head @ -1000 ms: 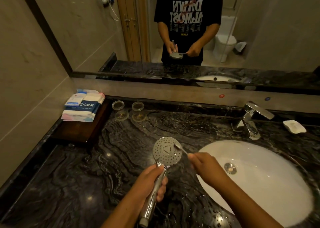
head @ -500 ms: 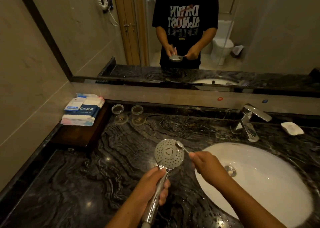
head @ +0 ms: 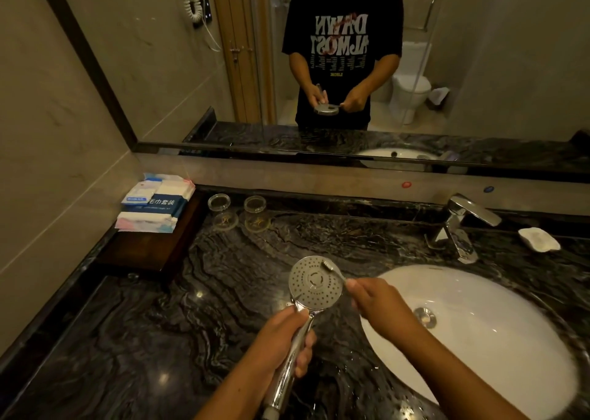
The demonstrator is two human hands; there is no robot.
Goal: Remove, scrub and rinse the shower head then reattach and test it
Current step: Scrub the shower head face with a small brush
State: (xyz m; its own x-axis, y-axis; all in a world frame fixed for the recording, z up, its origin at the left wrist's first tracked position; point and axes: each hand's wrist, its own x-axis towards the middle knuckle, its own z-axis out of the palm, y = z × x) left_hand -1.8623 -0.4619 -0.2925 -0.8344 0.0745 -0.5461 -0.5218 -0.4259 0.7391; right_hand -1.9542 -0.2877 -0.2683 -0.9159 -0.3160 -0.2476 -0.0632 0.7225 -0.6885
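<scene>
Scrubbing goes best with the left hand clamped on the handle, steadying the shower head above the tabletop, sink at 3 o'clock, while the right hand, pinching the brush, works from the face's 1 o'clock edge round every nozzle.

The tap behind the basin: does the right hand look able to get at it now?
Probably yes: only the open basin lies between the right hand and the tap, but it holds a small brush.
</scene>
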